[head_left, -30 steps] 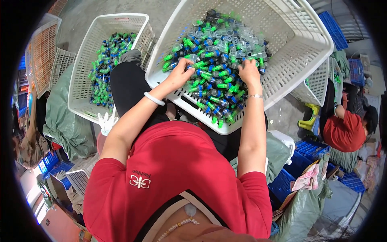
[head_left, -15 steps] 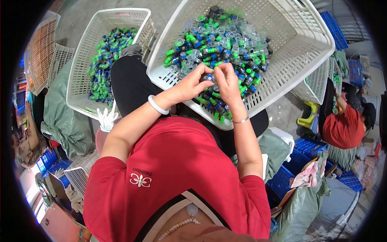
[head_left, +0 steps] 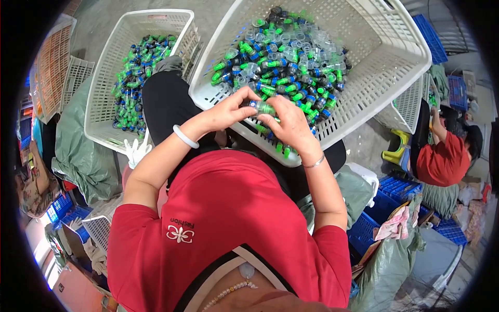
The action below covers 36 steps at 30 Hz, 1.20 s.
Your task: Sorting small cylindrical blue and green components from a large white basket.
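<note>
Over the near edge of a large white crate [head_left: 374, 99], both my hands hold one small bottle [head_left: 262, 107] with a blue band and a green part under a clear cover. My left hand [head_left: 227, 112] pinches its blue-banded end between thumb and fingers. At the green, clear-covered end, my right hand [head_left: 291, 122] grips with thumb and fingers. Beneath them, the crate holds a heap of similar small green, blue and dark bottles [head_left: 306, 83]. Loose clear plastic caps [head_left: 296, 41] lie among the far part of the heap.
A second white crate [head_left: 99, 93] with more such bottles stands to the left. A white glove [head_left: 137, 152] lies by its near corner. Green sacks [head_left: 83, 151] and blue crates [head_left: 364, 229] flank me. Another person in red [head_left: 444, 156] sits at the right.
Both hands have come slightly nearer to me with the bottle. It has turned on its side, and the right hand now reaches round its green, clear-covered end.
</note>
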Available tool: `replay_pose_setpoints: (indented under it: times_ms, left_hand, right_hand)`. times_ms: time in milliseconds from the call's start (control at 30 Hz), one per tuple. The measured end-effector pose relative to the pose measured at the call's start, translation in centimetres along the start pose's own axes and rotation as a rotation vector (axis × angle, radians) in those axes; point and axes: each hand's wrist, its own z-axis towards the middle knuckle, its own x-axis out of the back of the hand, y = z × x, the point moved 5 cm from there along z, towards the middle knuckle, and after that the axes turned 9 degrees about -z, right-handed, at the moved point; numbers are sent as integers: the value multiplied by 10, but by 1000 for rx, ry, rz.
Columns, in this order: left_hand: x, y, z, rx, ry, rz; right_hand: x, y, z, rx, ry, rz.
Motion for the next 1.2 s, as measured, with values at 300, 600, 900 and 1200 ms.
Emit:
replay_pose_setpoints:
  times_ms: [300,600,900,1200]
  left_hand:
    - [-11,25,-21,-448,53,712]
    - [92,57,-78,-484,710,1062]
    - [58,40,-14,-481,554,1220]
    - [32,-36,137,-368,454,1340]
  right_hand:
    - [-48,24,-19,-811,-275,1042]
    - [-20,44,43,-292,73,-103]
    - [-25,180,71,-555,104,-563]
    - [-19,152,22,-793,281,590]
